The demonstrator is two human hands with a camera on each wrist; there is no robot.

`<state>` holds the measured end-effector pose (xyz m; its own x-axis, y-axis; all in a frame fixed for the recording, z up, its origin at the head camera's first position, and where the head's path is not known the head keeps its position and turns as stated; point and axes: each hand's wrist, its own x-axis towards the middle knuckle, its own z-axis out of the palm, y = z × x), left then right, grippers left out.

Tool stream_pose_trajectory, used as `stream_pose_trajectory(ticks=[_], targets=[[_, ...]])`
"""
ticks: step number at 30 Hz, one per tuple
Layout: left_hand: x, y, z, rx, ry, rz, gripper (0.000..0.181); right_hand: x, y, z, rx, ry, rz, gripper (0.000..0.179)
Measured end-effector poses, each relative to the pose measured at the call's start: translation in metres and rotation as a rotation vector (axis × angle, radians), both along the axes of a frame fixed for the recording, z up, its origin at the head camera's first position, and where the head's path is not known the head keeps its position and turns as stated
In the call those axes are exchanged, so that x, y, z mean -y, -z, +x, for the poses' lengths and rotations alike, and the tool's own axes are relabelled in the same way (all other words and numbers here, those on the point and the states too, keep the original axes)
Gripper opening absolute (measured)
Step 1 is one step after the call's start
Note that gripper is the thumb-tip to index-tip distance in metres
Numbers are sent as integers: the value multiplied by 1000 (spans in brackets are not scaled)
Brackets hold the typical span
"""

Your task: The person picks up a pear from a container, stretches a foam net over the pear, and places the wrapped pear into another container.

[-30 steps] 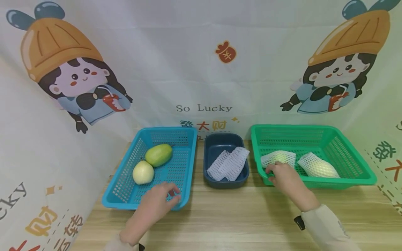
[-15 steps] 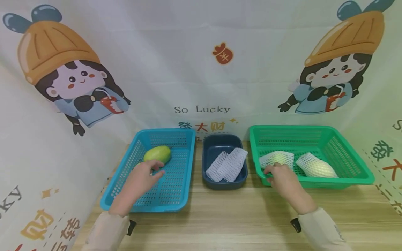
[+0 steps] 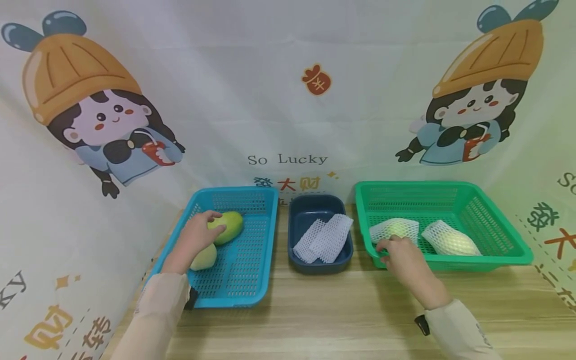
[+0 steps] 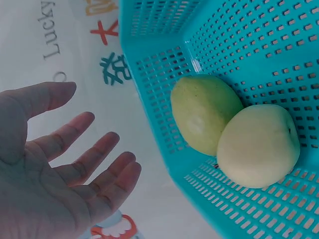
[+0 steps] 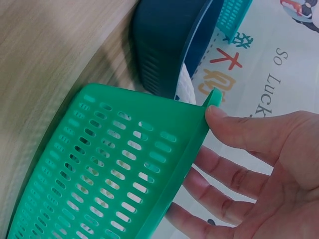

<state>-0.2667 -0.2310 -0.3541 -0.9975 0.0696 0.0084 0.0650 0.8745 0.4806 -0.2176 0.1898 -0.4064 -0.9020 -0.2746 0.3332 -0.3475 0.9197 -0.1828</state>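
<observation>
Head view: closest to the camera, a cream sleeve [image 3: 461, 327] and its twin at left come in over a wood-grain table [image 3: 315, 320], a black fitting [image 3: 422, 325] showing beside the right cuff. The person's right hand [image 3: 405, 260] is at the near left corner of a green basket [image 3: 477, 261]; the right wrist view shows the thumb at the rim and the fingers apart behind it, though whether they press on it one cannot tell. The left hand [image 3: 194, 237], thumb and fingers loosely spread, extends over the left side of a blue basket [image 3: 234, 302]. Inside, a pale round fruit [image 3: 205, 258] sits partly hidden by that hand, and a longer green fruit [image 3: 231, 226] lies just beyond, beside the fingertips; in the left wrist view the two fruits appear to touch, the hand apart from both. Between the baskets stands a dark blue bowl [image 3: 320, 268], white foam nets [image 3: 333, 240] overlapping inside and leaning on its right rim. In the green basket, one netted fruit [image 3: 452, 242] lies near the front wall, another just past the right hand. Farthest back hangs a white cloth [image 3: 252, 100], printed with cartoon figures in orange hats and the words "So Lucky"
</observation>
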Motion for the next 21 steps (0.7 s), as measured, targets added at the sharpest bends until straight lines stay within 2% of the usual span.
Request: stream_pose_trajectory(ticks=[5, 12, 17, 21], targets=[[5, 5, -18, 50, -16, 13, 52, 0, -1, 0, 6, 2, -1, 20], [18, 22, -41, 141, -53, 54, 59, 1, 0, 0, 18, 10, 6, 19], [22, 36, -52, 149, -44, 38, 66, 1, 0, -1, 26, 14, 17, 18], [17, 49, -59, 129, -32, -2, 72, 0, 0, -1, 23, 18, 21, 18]])
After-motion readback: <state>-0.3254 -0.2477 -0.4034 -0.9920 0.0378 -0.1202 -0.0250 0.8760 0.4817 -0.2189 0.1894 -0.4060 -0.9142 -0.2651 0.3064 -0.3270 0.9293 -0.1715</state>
